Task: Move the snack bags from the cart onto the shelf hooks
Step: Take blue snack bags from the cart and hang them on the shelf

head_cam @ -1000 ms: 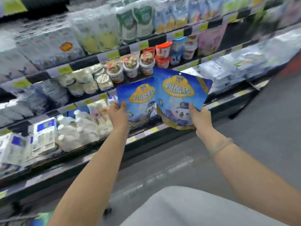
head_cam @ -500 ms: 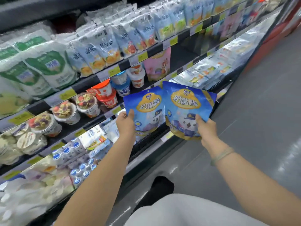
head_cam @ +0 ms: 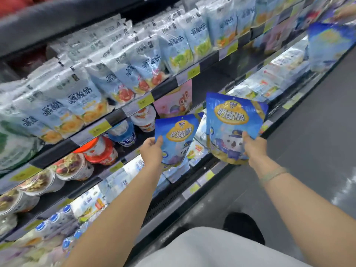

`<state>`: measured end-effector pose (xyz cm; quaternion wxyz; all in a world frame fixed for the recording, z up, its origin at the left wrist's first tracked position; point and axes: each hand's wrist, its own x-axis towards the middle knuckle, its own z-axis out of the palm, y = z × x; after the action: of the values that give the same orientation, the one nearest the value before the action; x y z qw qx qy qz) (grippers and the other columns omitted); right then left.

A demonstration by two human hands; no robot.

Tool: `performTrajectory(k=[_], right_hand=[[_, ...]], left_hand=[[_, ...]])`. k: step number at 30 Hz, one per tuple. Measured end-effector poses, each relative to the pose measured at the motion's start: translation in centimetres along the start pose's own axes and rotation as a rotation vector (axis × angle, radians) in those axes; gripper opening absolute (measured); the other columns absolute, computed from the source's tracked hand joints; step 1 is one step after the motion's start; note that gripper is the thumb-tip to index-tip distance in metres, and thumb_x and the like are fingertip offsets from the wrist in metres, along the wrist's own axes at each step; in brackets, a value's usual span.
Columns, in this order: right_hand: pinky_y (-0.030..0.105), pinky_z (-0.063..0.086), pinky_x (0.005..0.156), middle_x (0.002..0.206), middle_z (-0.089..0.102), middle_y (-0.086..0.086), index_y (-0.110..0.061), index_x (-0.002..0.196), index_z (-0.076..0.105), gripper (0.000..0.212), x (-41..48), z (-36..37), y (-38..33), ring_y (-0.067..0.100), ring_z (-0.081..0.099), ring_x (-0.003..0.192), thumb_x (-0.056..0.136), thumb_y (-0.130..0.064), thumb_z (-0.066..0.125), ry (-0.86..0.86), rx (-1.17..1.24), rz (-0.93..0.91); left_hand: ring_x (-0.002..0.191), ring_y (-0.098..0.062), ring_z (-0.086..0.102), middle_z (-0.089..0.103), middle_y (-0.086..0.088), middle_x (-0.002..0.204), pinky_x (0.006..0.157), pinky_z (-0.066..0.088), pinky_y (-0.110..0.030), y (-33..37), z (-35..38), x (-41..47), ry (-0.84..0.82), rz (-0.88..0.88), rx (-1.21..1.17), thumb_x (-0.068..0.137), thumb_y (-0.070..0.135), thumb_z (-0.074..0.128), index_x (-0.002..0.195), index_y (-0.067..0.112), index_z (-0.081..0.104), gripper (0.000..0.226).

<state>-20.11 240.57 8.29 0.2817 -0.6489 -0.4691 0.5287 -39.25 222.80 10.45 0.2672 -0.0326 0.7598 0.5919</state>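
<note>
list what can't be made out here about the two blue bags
Head view:
- Left hand, right hand: fingers hidden behind left bag and right bag.
- Third blue bag, top right: motion-blurred, cut by the frame edge.
- Price tags: too blurred to read.
- Cart, hooks: not in frame.

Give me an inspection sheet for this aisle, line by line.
Surface: chiller shelf, yellow price tags along its edges.
Job's things: left bag and right bag, both blue, held in front of the shelf; cart and hooks not in view.
Clutter: pale pouches, lidded cups, small bottles.
Hands: left hand grips left bag; right hand grips right bag.
Cables: nothing seen.
Surroundings: grey floor; blurred third blue bag, upper right.
</note>
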Motion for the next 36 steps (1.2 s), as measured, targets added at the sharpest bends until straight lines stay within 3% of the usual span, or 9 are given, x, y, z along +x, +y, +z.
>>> performTrajectory(k=[3, 8, 11, 19, 22, 25, 28, 33, 36], right_hand=[[0.042, 0.051, 0.063, 0.068, 0.057, -0.001, -0.017, 0.066, 0.054, 0.026, 4.2, 0.0, -1.3, 0.026, 0.059, 0.074, 0.088, -0.030, 0.057, -0.037, -0.053, -0.008], [0.028, 0.051, 0.049, 0.067, 0.059, -0.003, -0.019, 0.082, 0.064, 0.013, 10.7, -0.4, -3.6, 0.013, 0.056, 0.056, 0.088, -0.026, 0.056, -0.184, -0.173, -0.089], [0.039, 0.053, 0.067, 0.082, 0.062, 0.006, -0.008, 0.096, 0.067, 0.023, 14.4, -1.2, -4.5, 0.023, 0.059, 0.073, 0.090, -0.026, 0.054, -0.234, -0.218, -0.132], [0.027, 0.039, 0.071, 0.092, 0.059, 0.005, -0.003, 0.108, 0.064, 0.029, 21.7, -2.3, -5.9, 0.017, 0.053, 0.083, 0.092, -0.024, 0.052, -0.216, -0.158, -0.061], [0.029, 0.040, 0.072, 0.091, 0.057, 0.004, -0.005, 0.108, 0.063, 0.028, 22.9, -1.8, -6.0, 0.019, 0.052, 0.083, 0.093, -0.026, 0.052, -0.197, -0.179, -0.033], [0.032, 0.043, 0.073, 0.091, 0.057, 0.005, -0.006, 0.105, 0.062, 0.028, 23.9, -1.1, -6.0, 0.021, 0.051, 0.082, 0.093, -0.029, 0.052, -0.220, -0.234, -0.025], [0.040, 0.049, 0.080, 0.090, 0.057, 0.005, -0.008, 0.104, 0.062, 0.028, 24.8, -0.5, -6.3, 0.023, 0.054, 0.083, 0.092, -0.032, 0.052, -0.248, -0.230, -0.024], [0.042, 0.050, 0.081, 0.086, 0.059, 0.003, -0.015, 0.090, 0.056, 0.017, 25.9, -0.8, -6.2, 0.025, 0.058, 0.084, 0.092, -0.032, 0.054, -0.284, -0.148, -0.026], [0.035, 0.049, 0.071, 0.086, 0.061, 0.004, -0.013, 0.093, 0.061, 0.017, 26.4, -1.6, -5.6, 0.023, 0.059, 0.081, 0.092, -0.028, 0.054, -0.319, -0.088, -0.058]], left_hand=[[0.078, -0.021, 0.043, 0.046, -0.009, 0.083, 0.069, 0.034, -0.036, 0.0, 3.6, 0.7, 0.077, -0.035, -0.011, 0.092, 0.028, 0.056, 0.064, 0.018, 0.041, 0.033], [0.068, -0.016, 0.051, 0.053, 0.001, 0.070, 0.071, 0.045, -0.038, 0.5, 9.4, 0.9, 0.215, -0.084, -0.141, 0.090, 0.024, 0.060, 0.063, 0.020, 0.048, 0.030], [0.061, -0.011, 0.048, 0.050, 0.003, 0.066, 0.064, 0.044, -0.035, 1.2, 13.5, 0.7, 0.276, -0.103, -0.213, 0.091, 0.023, 0.060, 0.062, 0.020, 0.046, 0.033], [0.069, -0.019, 0.046, 0.049, 0.000, 0.076, 0.069, 0.047, -0.038, 4.0, 22.4, 2.5, 0.300, -0.263, -0.410, 0.092, 0.030, 0.057, 0.066, 0.020, 0.045, 0.031], [0.069, -0.015, 0.050, 0.052, 0.005, 0.080, 0.070, 0.046, -0.038, 5.5, 24.5, 3.9, 0.203, -0.343, -0.468, 0.093, 0.035, 0.054, 0.083, 0.019, 0.050, 0.020], [0.106, -0.025, 0.060, 0.061, -0.002, 0.118, 0.088, 0.051, -0.048, 6.5, 26.3, 5.8, 0.185, -0.355, -0.404, 0.091, 0.040, 0.055, 0.119, 0.017, 0.052, 0.036], [0.100, -0.021, 0.060, 0.060, -0.004, 0.112, 0.093, 0.051, -0.040, 7.1, 27.5, 7.3, 0.167, -0.267, -0.410, 0.092, 0.037, 0.055, 0.128, 0.010, 0.052, 0.045], [0.093, -0.024, 0.057, 0.060, -0.007, 0.100, 0.087, 0.049, -0.041, 8.4, 28.6, 9.4, 0.288, -0.141, -0.460, 0.090, 0.028, 0.060, 0.085, 0.016, 0.056, 0.014], [0.073, -0.020, 0.051, 0.055, -0.001, 0.079, 0.070, 0.043, -0.033, 8.5, 28.5, 10.1, 0.333, -0.128, -0.520, 0.090, 0.027, 0.060, 0.066, 0.020, 0.048, 0.028]])
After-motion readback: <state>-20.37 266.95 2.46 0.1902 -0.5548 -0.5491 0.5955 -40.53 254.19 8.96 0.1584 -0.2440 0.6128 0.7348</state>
